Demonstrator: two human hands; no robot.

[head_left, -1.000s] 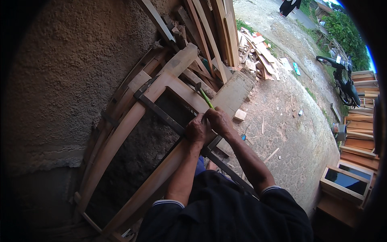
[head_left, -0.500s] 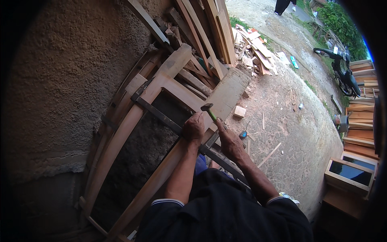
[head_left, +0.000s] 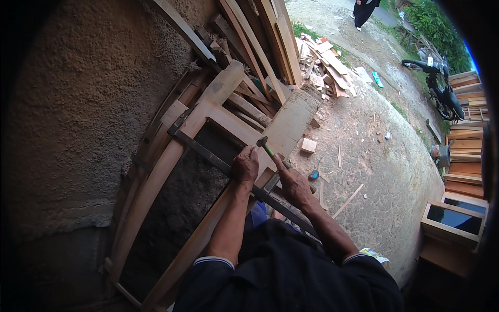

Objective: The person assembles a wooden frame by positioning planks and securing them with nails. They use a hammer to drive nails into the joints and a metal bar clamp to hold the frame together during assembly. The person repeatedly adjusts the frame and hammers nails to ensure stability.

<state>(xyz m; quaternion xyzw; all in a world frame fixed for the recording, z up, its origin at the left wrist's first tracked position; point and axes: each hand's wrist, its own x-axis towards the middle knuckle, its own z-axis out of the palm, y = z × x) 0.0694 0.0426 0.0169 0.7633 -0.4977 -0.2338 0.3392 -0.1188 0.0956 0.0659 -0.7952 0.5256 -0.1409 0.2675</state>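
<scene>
A wooden frame (head_left: pixel 230 121) lies in front of me, with a dark metal bar clamp (head_left: pixel 201 150) across it. On the frame's near corner rests my left hand (head_left: pixel 244 165), its fingers pinched together; whatever sits between them is too small to make out. My right hand (head_left: pixel 295 187) is wrapped round the green handle of a hammer (head_left: pixel 269 150). The hammer's head is close beside the left fingertips, tilted over the frame. A thick board (head_left: pixel 291 117) lies under the frame's far corner.
Long planks (head_left: pixel 260 47) lean at the rough wall (head_left: pixel 93 114). Scrap wood (head_left: pixel 327 65) is heaped on the ground beyond. A wood block (head_left: pixel 308 145) and a blue tape measure (head_left: pixel 314 174) lie to the right. Farther off are a motorcycle (head_left: pixel 442 91) and a walking person (head_left: pixel 364 11).
The hammer head has dipped and turned, and sits a little nearer my left fingers. My left hand stays on the frame's corner. The distant person has walked closer.
</scene>
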